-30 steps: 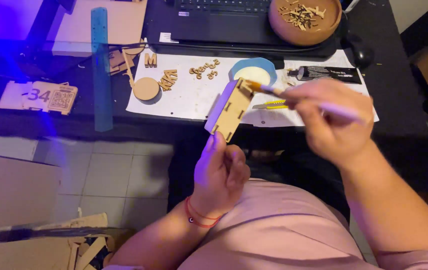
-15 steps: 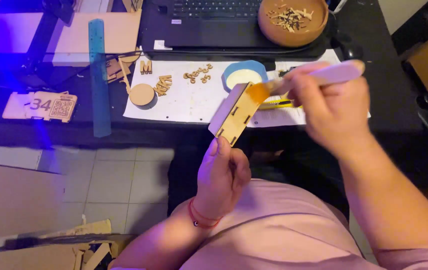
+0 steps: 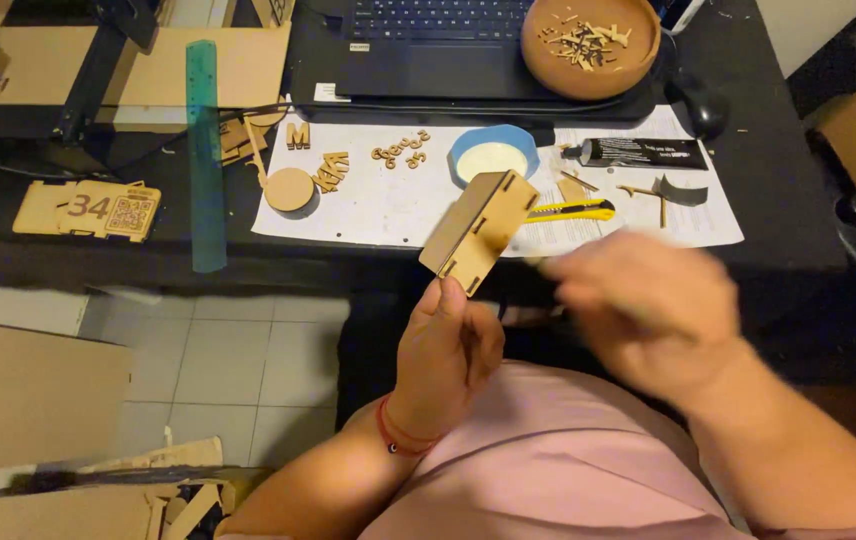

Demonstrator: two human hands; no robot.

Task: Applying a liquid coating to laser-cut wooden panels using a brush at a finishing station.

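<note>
Landmark: small wooden box (image 3: 478,232), notched thin-ply panels, held tilted above the near edge of the worktop (image 3: 808,250).

- Far left of box: green ruler (image 3: 205,150), flat on worktop. Nearer: round wooden disc (image 3: 290,189) and cut letters on white paper sheet (image 3: 378,215).
- Just behind box: blue dish (image 3: 493,155) with white contents; yellow utility knife (image 3: 570,210) pokes out at its right.
- Below box: left hand (image 3: 445,355), closed on the lower corner, fingers pinching the edges.
- Right of box: right hand (image 3: 648,305), motion-blurred; curled, but whether it holds anything cannot be told.

Judgement: box looks light, stiff, joints possibly fragile. Best gripped across opposite edges or a corner, not on the broad faces.
</note>
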